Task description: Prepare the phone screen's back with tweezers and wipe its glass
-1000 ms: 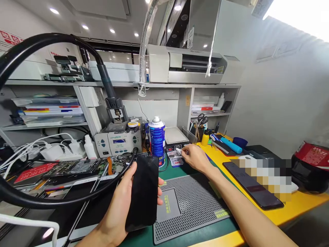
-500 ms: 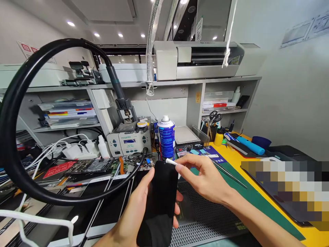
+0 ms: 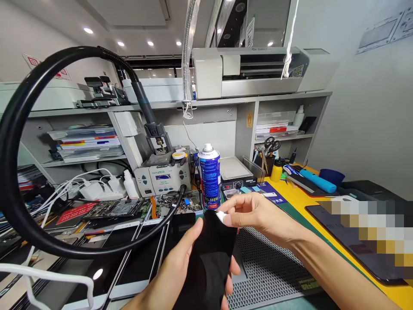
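A black smartphone is tilted in my left hand, its dark glass face toward me. The thumb lies along the left edge and the fingertips wrap round the right edge. At the phone's top right corner my right hand pinches a small piece of white wipe or tissue, which touches the corner. Most of the white piece is hidden by the fingers. Just behind the phone's top stands a blue spray can with a white cap.
A perforated grey mat lies under my hands, over a green mat. Phone screens and circuit boards crowd the left. A thick black hose loops from the hot-air station. Another phone lies at the right, partly blurred.
The phone has tilted and shifted slightly right in my left hand. My right hand has lowered a little, with the white piece now bunched against the phone's top right corner.
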